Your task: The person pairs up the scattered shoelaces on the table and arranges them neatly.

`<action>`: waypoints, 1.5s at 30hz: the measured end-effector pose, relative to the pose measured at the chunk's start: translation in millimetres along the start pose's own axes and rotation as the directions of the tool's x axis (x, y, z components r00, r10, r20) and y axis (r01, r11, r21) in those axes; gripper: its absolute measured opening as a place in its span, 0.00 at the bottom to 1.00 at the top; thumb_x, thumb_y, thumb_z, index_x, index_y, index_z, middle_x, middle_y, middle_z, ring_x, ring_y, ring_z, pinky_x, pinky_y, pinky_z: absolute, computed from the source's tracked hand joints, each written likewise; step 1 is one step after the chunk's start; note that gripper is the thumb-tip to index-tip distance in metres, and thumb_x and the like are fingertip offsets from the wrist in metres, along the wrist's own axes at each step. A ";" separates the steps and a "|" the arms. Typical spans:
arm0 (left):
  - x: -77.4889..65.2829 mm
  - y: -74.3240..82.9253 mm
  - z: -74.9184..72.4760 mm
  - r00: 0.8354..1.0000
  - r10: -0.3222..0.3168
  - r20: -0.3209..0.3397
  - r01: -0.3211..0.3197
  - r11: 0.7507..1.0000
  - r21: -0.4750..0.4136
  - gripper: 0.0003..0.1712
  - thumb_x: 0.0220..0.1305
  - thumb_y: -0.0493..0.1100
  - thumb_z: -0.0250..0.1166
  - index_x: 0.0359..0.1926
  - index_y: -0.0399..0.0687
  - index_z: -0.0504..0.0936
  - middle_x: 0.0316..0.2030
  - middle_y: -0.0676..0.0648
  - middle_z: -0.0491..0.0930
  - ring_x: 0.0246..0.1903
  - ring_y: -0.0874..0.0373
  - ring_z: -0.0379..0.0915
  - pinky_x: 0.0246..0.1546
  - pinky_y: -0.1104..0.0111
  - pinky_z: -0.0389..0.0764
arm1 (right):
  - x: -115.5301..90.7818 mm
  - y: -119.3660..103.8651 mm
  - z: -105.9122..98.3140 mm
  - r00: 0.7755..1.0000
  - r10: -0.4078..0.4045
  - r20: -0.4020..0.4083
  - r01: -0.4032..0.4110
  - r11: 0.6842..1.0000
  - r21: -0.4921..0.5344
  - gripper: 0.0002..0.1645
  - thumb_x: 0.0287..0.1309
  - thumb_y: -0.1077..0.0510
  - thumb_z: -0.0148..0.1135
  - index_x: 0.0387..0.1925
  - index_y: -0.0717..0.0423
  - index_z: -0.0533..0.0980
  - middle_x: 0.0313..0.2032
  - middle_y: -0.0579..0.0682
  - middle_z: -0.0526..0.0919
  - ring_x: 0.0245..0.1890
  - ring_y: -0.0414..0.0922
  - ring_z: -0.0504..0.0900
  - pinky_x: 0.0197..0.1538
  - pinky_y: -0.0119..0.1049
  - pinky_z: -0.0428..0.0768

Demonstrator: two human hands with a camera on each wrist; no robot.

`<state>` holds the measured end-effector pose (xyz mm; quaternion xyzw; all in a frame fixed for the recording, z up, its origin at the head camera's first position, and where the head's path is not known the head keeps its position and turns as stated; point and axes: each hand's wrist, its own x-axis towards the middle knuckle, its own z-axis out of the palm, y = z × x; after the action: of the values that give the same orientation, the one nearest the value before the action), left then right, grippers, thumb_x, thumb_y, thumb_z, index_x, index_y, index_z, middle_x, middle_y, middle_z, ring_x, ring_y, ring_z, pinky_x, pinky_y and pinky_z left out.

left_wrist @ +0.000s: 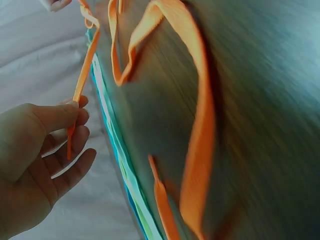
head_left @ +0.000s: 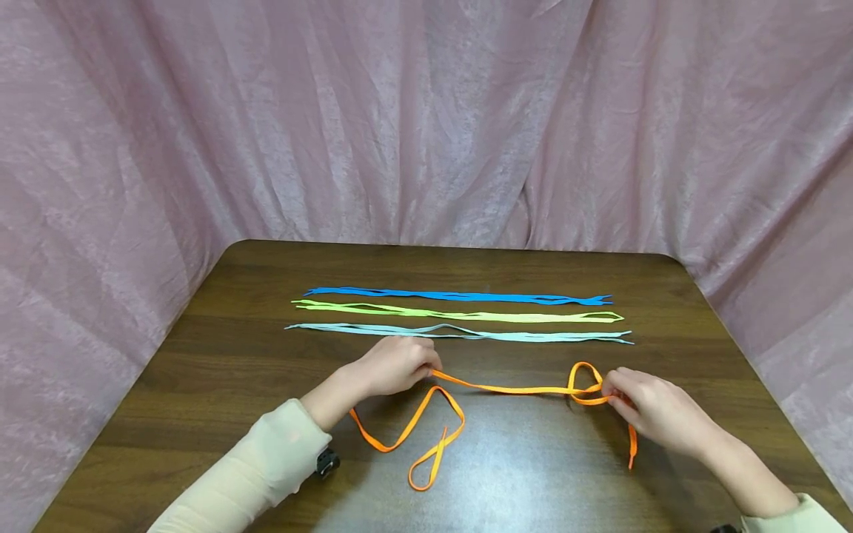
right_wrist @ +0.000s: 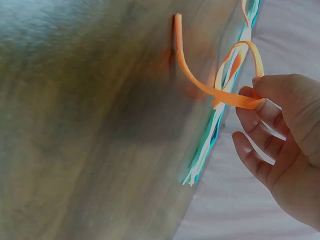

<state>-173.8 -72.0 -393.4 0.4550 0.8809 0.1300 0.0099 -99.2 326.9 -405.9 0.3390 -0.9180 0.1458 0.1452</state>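
An orange shoelace (head_left: pixel 520 389) stretches across between both hands, with a loose loop (head_left: pixel 578 368) near its right end. My left hand (head_left: pixel 396 364) pinches one end between thumb and forefinger; its tip hangs below the thumb in the left wrist view. My right hand (head_left: pixel 660 411) pinches the lace beside the loop, and a short tail (head_left: pixel 632 444) dangles toward the table. More orange lace (head_left: pixel 383 448) lies in bends on the table near the left forearm, which hides part of it. In the left wrist view a pointed lace tip (left_wrist: pixel 159 190) shows there.
Beyond the hands, light blue laces (head_left: pixel 533 336), yellow-green laces (head_left: pixel 520 317) and blue laces (head_left: pixel 493 297) lie in parallel rows on the brown wooden table (head_left: pixel 220 355). Pink curtains (head_left: pixel 426 126) hang behind and beside the table.
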 end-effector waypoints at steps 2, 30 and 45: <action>-7.7 -4.9 -3.1 1.000 -0.012 -0.015 0.012 1.000 0.009 0.07 0.58 0.38 0.63 0.34 0.54 0.85 0.29 0.57 0.78 0.27 0.67 0.73 0.26 0.77 0.72 | 2.8 1.6 -0.8 1.000 0.003 -0.004 -0.003 1.000 0.001 0.18 0.65 0.42 0.41 0.27 0.44 0.71 0.24 0.30 0.65 0.22 0.27 0.63 0.24 0.19 0.61; -110.9 -89.9 -24.6 0.904 -0.397 -0.160 0.402 0.916 -0.005 0.03 0.53 0.38 0.67 0.30 0.52 0.83 0.25 0.57 0.78 0.22 0.65 0.67 0.22 0.70 0.69 | 16.7 30.3 2.1 0.996 0.084 -0.038 -0.086 0.995 -0.052 0.17 0.37 0.70 0.67 0.26 0.48 0.72 0.22 0.33 0.68 0.20 0.28 0.63 0.21 0.25 0.64; -138.7 -122.3 -17.8 0.848 -0.496 -0.186 0.506 0.862 0.007 0.03 0.52 0.40 0.68 0.30 0.50 0.83 0.28 0.55 0.80 0.25 0.60 0.73 0.28 0.60 0.74 | 14.8 43.1 11.5 0.990 0.141 0.003 -0.140 0.989 -0.053 0.16 0.40 0.68 0.67 0.27 0.45 0.73 0.23 0.33 0.69 0.21 0.28 0.64 0.22 0.27 0.65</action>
<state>-192.7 -255.0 -419.4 0.1960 0.9696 0.1386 -0.0480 -140.6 345.4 -418.3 0.2701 -0.9436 0.1301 0.1403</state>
